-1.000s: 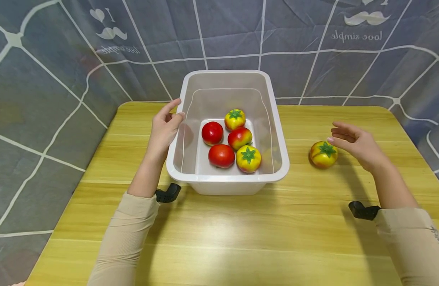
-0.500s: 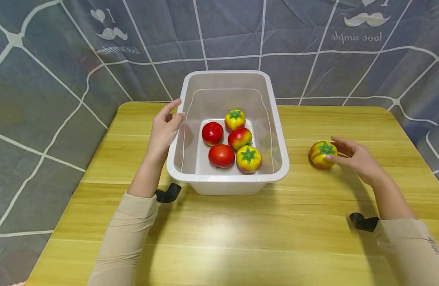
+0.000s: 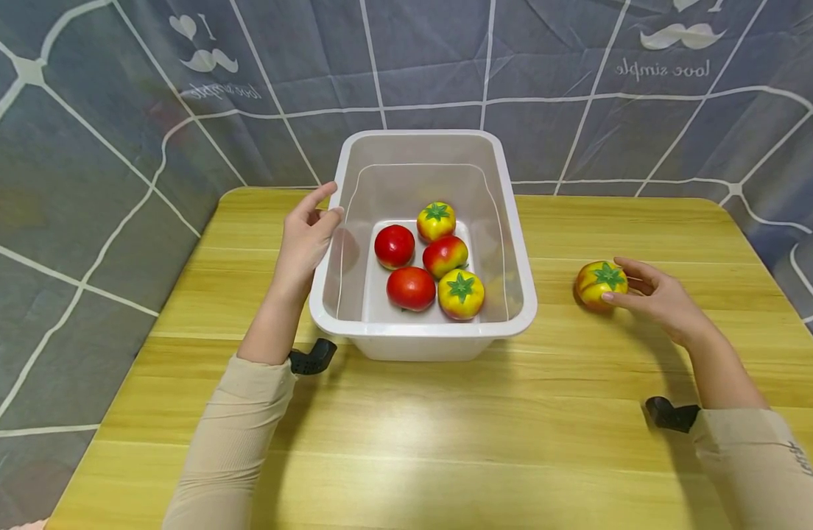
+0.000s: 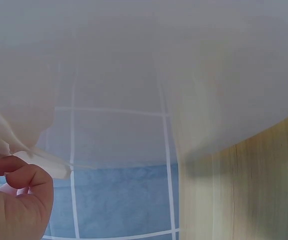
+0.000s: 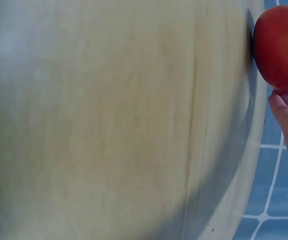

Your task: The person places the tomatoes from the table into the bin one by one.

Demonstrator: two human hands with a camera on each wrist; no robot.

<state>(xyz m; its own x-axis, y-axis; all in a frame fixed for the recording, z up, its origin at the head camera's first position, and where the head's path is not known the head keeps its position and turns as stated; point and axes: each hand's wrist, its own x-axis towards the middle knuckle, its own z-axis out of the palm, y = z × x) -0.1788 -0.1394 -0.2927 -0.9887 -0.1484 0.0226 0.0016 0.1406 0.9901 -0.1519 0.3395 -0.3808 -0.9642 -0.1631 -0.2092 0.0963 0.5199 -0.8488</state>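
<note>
A yellow-and-red round fruit (image 3: pixel 595 283) with a green star-shaped top sits on the table right of the bin. My right hand (image 3: pixel 665 302) holds it from the right, thumb at the near side and fingers at the far side. In the right wrist view, fingertips (image 5: pixel 280 102) meet the red side of the fruit (image 5: pixel 278 47). At the left, my left hand (image 3: pixel 305 239) grips the rim of the whitish plastic bin (image 3: pixel 423 330). The left wrist view has this hand (image 4: pixel 21 200) pinching the rim, beside the bin's blurred wall (image 4: pixel 118 90).
Inside the bin lie a dark red fruit (image 3: pixel 394 246), an orange-red one (image 3: pixel 411 288), a red-yellow one (image 3: pixel 444 255) and two yellow star-topped ones (image 3: pixel 436 222). The wooden table (image 3: pixel 420 442) meets a grey-blue tile-patterned cloth (image 3: pixel 433 73) behind.
My right hand has come down and closed around the yellow-and-red fruit from above its right side. The left hand and the bin have stayed in place.
</note>
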